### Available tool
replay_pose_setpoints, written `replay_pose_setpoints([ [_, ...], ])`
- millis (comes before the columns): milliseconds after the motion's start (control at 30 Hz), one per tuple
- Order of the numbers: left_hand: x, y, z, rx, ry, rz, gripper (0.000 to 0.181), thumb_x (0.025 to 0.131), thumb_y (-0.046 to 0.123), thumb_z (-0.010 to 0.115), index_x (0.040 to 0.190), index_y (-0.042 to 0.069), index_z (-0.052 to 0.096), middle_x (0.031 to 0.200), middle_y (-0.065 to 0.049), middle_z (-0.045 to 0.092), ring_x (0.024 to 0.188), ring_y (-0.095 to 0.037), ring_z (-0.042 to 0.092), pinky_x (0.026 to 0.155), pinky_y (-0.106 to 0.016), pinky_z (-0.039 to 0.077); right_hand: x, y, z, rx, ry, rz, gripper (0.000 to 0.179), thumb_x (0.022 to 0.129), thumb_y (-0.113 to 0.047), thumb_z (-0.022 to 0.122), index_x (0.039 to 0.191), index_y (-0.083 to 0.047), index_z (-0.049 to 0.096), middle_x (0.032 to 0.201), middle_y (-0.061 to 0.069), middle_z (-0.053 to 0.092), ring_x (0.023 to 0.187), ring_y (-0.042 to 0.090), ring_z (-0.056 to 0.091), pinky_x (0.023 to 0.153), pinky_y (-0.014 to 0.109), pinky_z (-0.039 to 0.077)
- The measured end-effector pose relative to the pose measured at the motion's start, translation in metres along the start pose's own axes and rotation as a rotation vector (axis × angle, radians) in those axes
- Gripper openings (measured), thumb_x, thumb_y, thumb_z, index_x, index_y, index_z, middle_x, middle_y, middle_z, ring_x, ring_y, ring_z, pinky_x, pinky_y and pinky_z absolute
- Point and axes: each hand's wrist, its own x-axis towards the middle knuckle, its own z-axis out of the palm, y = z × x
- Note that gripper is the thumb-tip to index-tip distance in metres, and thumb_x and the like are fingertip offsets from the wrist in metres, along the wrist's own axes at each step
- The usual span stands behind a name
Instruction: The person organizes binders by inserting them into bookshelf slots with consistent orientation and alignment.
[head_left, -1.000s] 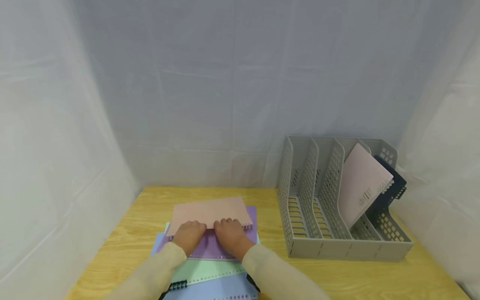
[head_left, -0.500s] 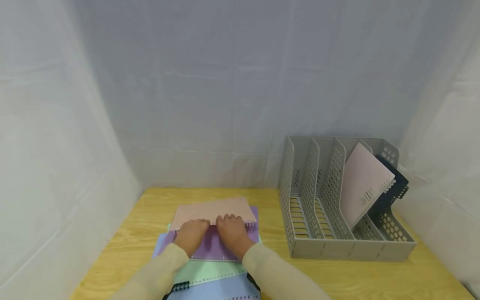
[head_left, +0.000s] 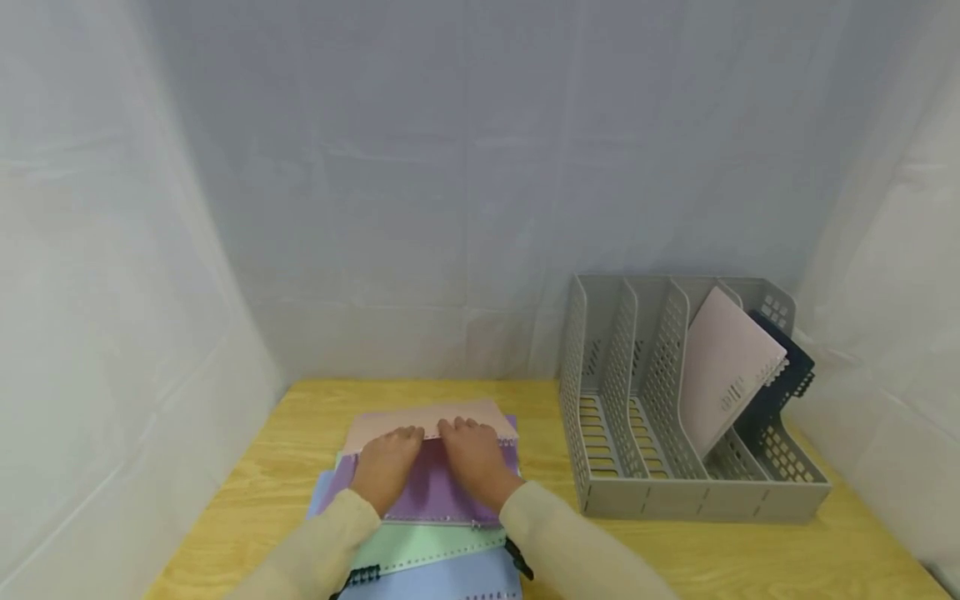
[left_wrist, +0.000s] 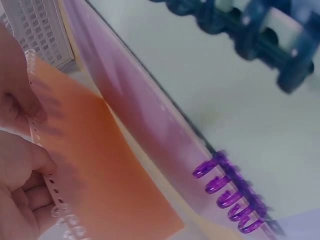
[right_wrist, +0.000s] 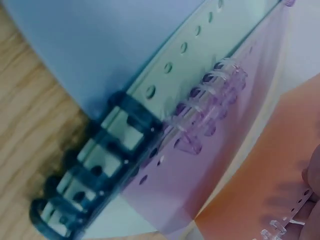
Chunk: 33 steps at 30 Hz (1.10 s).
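A peach spiral notebook (head_left: 431, 417) has its near, bound edge raised above a stack. My left hand (head_left: 387, 468) pinches that edge left of the middle, and my right hand (head_left: 476, 460) pinches it close by on the right. Clear plastic rings line the edge in the left wrist view, where the cover (left_wrist: 100, 160) looks orange. Beneath lies a purple notebook (head_left: 429, 492). Under it are a mint-green notebook (head_left: 420, 543) with dark rings (right_wrist: 95, 165) and a blue one (head_left: 442, 577).
To the right stands a grey file rack (head_left: 697, 500) with several slots. A pale pink notebook (head_left: 727, 367) and a dark navy notebook (head_left: 783, 375) lean inside its right-hand slots. White sheeting (head_left: 375, 208) surrounds the wooden table (head_left: 232, 517) at the back and sides.
Both hands have risen slightly and moved away from the body, lifting the near edge of the peach notebook. More of the purple cover shows below it.
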Motion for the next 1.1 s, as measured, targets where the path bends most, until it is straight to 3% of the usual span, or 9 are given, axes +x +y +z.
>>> replay_pose_setpoints([
  [233,0.007,-0.006,-0.002,-0.001,0.112,0.046,0.028,0.07,-0.01,0.077,0.094,0.003,0.072,0.092,-0.013,0.073,0.078,-0.026,0.071,0.066,-0.035,0.059,-0.003,0.012,-0.011,0.097,-0.021,0.033,0.028,0.096,-0.01,0.055,0.123,-0.012,0.061,0.112,0.01,0.069,0.1,0.025,0.067,0.081,0.039,0.057],
  [333,0.009,-0.011,-0.004,-0.038,0.15,0.052,0.025,0.071,-0.011,0.076,0.092,0.003,0.071,0.09,-0.012,0.073,0.078,-0.027,0.071,0.067,-0.036,0.059,-0.005,0.018,-0.013,0.124,0.019,0.03,0.031,0.095,-0.006,0.056,0.125,-0.011,0.061,0.113,0.011,0.07,0.102,0.025,0.068,0.086,0.037,0.056],
  [500,0.012,-0.019,-0.009,-0.101,0.219,0.061,0.023,0.07,-0.013,0.075,0.087,0.002,0.07,0.085,-0.012,0.073,0.074,-0.026,0.07,0.066,-0.036,0.059,-0.009,0.027,-0.018,0.145,0.106,0.036,0.035,0.09,0.0,0.06,0.124,-0.011,0.064,0.11,0.008,0.072,0.098,0.022,0.069,0.083,0.036,0.057],
  [700,0.014,-0.024,-0.015,-0.141,0.277,0.048,0.03,0.063,-0.011,0.081,0.087,0.002,0.071,0.084,-0.012,0.073,0.073,-0.027,0.07,0.066,-0.036,0.059,-0.013,0.034,-0.03,0.214,0.093,0.067,0.044,0.085,0.008,0.06,0.125,-0.009,0.064,0.119,0.006,0.069,0.104,0.022,0.067,0.083,0.036,0.057],
  [833,0.017,-0.029,-0.018,-0.158,0.327,0.075,0.031,0.063,-0.007,0.084,0.089,0.003,0.07,0.085,-0.01,0.073,0.074,-0.026,0.07,0.067,-0.035,0.059,-0.016,0.04,-0.038,0.239,0.077,0.081,0.049,0.083,0.009,0.061,0.128,-0.008,0.062,0.123,0.006,0.067,0.102,0.022,0.068,0.08,0.033,0.058],
  [1000,0.021,-0.034,-0.022,-0.211,0.389,0.085,0.041,0.06,-0.008,0.085,0.097,0.0,0.069,0.092,-0.012,0.072,0.084,-0.029,0.069,0.077,-0.039,0.058,-0.021,0.048,-0.045,0.258,0.096,0.1,0.049,0.083,0.007,0.062,0.129,-0.01,0.062,0.118,0.005,0.069,0.085,0.021,0.069,0.065,0.029,0.057],
  [1100,0.023,-0.037,-0.022,-0.259,0.402,0.036,0.054,0.059,-0.008,0.084,0.109,-0.003,0.065,0.106,-0.017,0.068,0.096,-0.035,0.066,0.086,-0.045,0.055,-0.026,0.055,-0.047,0.277,0.141,0.121,0.042,0.086,0.002,0.063,0.127,-0.011,0.064,0.114,0.006,0.071,0.085,0.022,0.07,0.069,0.032,0.058],
])
